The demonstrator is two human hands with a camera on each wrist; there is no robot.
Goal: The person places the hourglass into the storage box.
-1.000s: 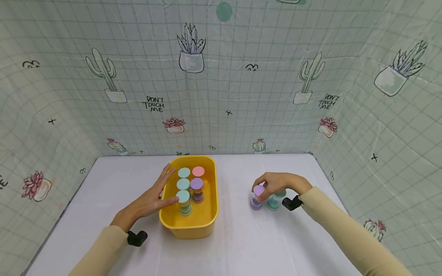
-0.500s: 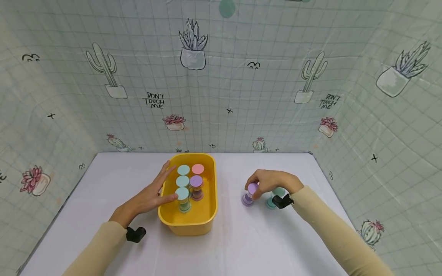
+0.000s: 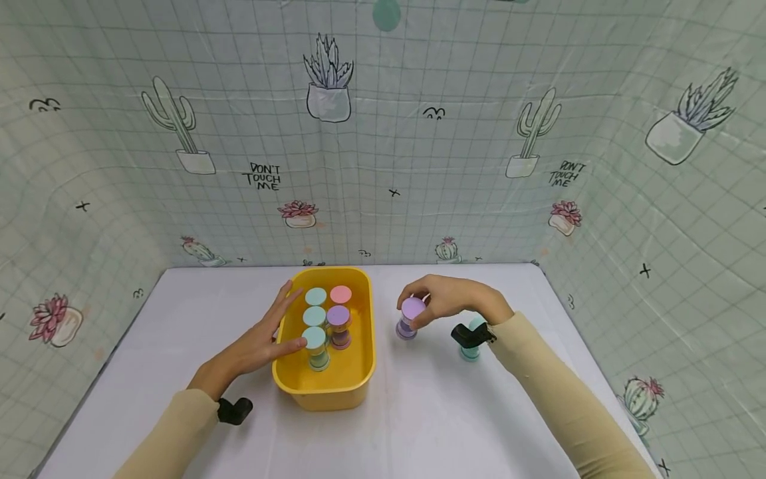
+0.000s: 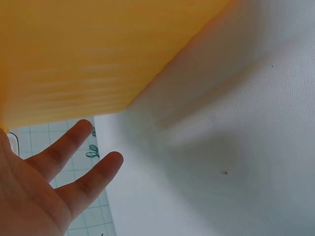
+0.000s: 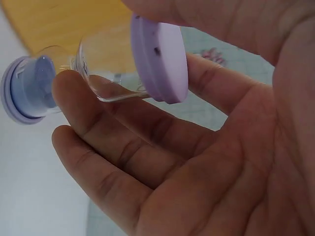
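My right hand [image 3: 449, 298] pinches a sand timer [image 3: 412, 310] with light purple caps, just right of the yellow bin [image 3: 353, 392]. In the right wrist view its clear glass sand timer [image 5: 110, 64] shows purple-blue sand at the far end, and the fingers curl beside it. My left hand [image 3: 254, 344] lies along the bin's left side with spread, fairly straight fingers, its thumb over the rim by a teal-capped sand timer [image 3: 314, 339]. Two spread fingers [image 4: 91, 182] show beside the bin wall in the left wrist view.
Inside the bin stand more sand timers: teal-capped ones in a column, a purple-capped one [image 3: 338, 317] and a pink-capped one [image 3: 341, 294]. A teal sand timer [image 3: 469, 352] stands on the white table [image 3: 419, 426], partly behind the right wrist. A patterned cloth [image 3: 383, 133] surrounds the table.
My right hand has carried the purple sand timer left toward the bin, away from the teal one on the table. The left hand stays at the bin's side.
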